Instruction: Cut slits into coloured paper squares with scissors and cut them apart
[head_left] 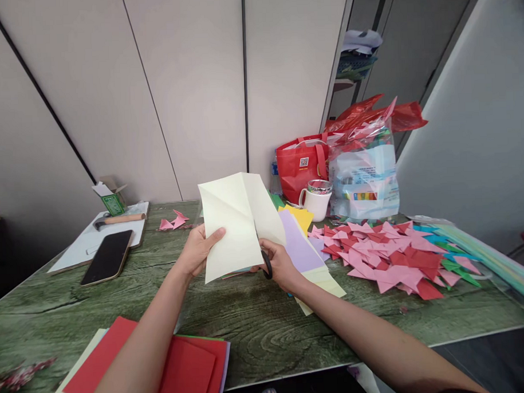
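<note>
A pale cream sheet of paper (228, 220) with crease lines is held up above the table. My left hand (199, 248) pinches its left edge, thumb on the front and fingers behind. My right hand (278, 263) grips black-handled scissors (266, 265) at the paper's lower right. A slit runs up the sheet from the scissors, with a narrower flap (266, 208) to the right of it. Most of the blades are hidden by the paper. Under and beyond my right hand lie lilac sheets (297, 241) and pale yellow sheets (324, 281).
Folded pink and red paper pieces (388, 252) are heaped at right. Behind stand a white mug (317, 200), a red bag (301, 166) and a filled plastic bag (364, 181). At left lie a phone (107, 257) and a hammer (120, 219). Red sheets (188, 371) lie near my left forearm.
</note>
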Demonstrator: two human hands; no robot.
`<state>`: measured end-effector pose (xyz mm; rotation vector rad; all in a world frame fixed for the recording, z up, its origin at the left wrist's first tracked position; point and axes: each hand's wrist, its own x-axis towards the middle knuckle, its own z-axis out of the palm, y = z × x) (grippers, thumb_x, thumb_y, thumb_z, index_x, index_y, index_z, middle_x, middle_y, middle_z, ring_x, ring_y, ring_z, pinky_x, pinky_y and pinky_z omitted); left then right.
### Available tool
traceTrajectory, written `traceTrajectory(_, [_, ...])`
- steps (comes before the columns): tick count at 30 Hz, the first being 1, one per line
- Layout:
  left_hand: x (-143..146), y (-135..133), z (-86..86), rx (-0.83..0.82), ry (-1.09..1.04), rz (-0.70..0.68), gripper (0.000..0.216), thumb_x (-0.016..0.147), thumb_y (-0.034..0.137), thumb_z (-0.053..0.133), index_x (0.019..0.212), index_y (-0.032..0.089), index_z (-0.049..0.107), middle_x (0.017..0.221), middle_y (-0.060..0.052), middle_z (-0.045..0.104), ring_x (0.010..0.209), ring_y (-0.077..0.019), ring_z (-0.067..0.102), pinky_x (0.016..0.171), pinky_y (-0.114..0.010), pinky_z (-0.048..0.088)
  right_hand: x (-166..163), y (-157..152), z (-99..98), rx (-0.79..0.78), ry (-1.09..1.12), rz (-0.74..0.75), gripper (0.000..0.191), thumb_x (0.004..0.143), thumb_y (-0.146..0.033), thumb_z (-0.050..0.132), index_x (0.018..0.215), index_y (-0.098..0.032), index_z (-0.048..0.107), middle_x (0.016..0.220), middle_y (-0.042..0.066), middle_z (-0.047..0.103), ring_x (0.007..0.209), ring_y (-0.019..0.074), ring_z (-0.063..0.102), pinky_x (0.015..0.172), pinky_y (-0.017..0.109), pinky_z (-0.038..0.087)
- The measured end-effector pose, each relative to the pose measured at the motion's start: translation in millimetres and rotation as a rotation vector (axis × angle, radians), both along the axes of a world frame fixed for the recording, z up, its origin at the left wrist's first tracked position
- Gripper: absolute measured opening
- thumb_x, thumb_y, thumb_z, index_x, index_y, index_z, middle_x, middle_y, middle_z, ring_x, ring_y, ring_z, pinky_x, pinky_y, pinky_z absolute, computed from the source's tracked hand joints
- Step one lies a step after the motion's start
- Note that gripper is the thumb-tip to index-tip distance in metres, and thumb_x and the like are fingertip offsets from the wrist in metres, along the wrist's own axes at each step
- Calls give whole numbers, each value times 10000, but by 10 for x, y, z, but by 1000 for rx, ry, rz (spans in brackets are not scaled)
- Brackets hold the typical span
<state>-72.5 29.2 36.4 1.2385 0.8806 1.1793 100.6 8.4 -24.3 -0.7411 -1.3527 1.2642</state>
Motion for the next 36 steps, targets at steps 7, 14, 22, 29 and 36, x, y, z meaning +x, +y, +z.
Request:
traceTrajectory(7, [-3,8,-5,3,16,18,314,577,330,706,805,142,598,703,-47,681,535,-145,599,495,-243,476,2,-2,3,-2,-10,-3,233,598,-283,648,754,-172,516,507,-61,498,450,96,501,466,225,420])
traceTrajectory(14, [-2,2,-5,2,-7,8,285,592,303,703,797,134,598,667,-35,672,510,-122,586,479,-220,477,5,-5,3,-2,-12,-7,211,605,-259,642,750,-169,518,490,-62,506,430,91,496,445,212,397])
traceTrajectory(22, [1,4,-5,9,10,10,304,587,321,702,807,137,600,731,-55,684,539,-138,599,485,-227,477,-4,-2,-10,-14,14,-3,169,604,-223,627,714,-165,512,475,-66,499,419,85,494,427,200,384])
traceTrajectory(29, [0,-2,-9,9,12,1,336,590,326,700,832,123,585,763,-74,682,531,-131,595,476,-220,475,-2,-15,14,-18,26,-13,165,599,-214,630,697,-162,508,451,-68,487,402,80,482,416,190,365])
traceTrajectory(36, [-4,8,-20,10,18,2,337,590,331,699,830,127,580,761,-65,681,544,-134,596,482,-222,473,-4,-15,0,-24,22,-20,169,596,-232,630,698,-165,512,437,-69,477,397,81,469,414,197,370])
